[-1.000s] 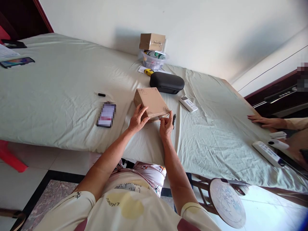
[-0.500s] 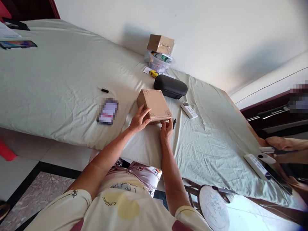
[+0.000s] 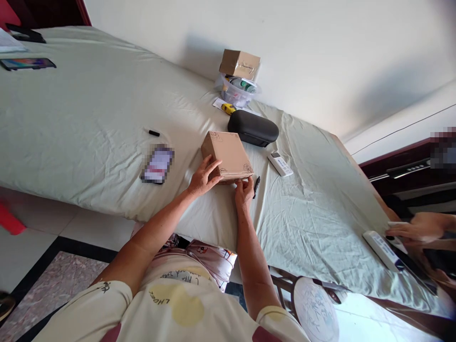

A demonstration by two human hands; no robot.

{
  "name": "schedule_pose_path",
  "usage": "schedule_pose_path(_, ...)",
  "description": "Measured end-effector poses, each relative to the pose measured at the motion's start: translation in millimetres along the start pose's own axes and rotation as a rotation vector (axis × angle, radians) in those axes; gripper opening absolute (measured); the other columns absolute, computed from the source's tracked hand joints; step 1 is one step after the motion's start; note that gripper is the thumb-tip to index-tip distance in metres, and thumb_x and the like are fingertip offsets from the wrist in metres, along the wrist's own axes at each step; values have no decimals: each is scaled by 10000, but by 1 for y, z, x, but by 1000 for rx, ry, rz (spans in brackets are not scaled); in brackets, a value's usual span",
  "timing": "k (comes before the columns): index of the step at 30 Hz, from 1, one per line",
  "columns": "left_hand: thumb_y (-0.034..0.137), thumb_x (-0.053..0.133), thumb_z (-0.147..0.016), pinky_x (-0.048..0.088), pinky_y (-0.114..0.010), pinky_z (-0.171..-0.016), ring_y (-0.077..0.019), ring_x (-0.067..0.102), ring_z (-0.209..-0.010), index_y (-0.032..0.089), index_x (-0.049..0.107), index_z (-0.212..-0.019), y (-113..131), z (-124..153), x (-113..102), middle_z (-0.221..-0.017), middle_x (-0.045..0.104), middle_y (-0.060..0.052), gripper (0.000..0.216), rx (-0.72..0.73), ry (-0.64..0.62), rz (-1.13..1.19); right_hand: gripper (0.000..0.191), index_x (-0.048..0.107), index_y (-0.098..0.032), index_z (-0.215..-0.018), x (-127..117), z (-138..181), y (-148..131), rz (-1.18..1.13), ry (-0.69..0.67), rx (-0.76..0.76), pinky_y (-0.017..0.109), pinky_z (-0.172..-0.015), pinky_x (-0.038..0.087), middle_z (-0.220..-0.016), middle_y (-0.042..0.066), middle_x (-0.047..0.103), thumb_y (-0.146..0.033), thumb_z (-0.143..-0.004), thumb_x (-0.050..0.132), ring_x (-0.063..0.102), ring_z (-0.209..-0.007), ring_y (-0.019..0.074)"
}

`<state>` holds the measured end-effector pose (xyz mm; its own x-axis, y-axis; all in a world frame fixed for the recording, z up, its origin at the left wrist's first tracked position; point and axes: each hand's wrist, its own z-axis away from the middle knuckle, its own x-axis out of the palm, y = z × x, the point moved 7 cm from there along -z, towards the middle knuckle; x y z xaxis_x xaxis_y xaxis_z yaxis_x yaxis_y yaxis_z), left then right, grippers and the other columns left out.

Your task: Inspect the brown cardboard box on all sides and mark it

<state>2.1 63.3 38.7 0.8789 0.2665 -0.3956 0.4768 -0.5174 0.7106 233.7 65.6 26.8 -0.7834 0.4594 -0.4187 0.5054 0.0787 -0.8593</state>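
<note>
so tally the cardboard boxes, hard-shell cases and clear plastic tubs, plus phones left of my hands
Cardboard boxes: 2, near box and far box
Hard-shell case: 1
Clear plastic tub: 1
Phones: 2, near phone and far-left phone
Total: 6

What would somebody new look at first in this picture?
Probably the brown box with curly drawings near its top corners: the left hand is at its near left corner, the right hand at its near right corner. Just beyond it, a black case stands out on the pale cloth, and a bright yellow object sits by its left end.
</note>
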Motion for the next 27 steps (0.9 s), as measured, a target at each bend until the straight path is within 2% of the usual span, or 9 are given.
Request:
schedule_pose_path(5,683,532,-1017,435,-501,-1277,-326,480,-1560,274,566,-1526,1,1,-2,-1674,456,-161,653,10,13,-16,544,651,-192,-1300,0,0,0,2,-5,31,340,-756,513,-828,16,722,-500,-859,563,635,-728,191)
schedule_pose_path(14,671,500,-1036,421,-496,-1284,-316,477,-1554,254,550,-1523,4,1,-7,-1654,474,-165,642,75,42,-62,552,626,-207,-1360,6,-1,6,-73,-55,49,341,-776,525,-817,-10,716,-488,-885,599,639,-721,177)
schedule_pose_path(21,669,512,-1031,408,-509,-1291,-332,472,-1555,253,559,-1510,4,0,-9,-1658,470,-162,636,78,45,-29,568,623,-197,-1381,8,-2,8,-68,-39,58,330,-749,512,-815,2,733,-481,-890,593,648,-720,178)
schedule_pose_path(27,642,505,-1047,461,-473,-1251,-329,466,-1562,250,529,-1529,7,1,-10,-1677,440,-177,622,68,59,30,588,623,-191,-1390,2,-3,6,-20,-4,55,325,-752,505,-847,17,753,-476,-876,602,661,-758,188)
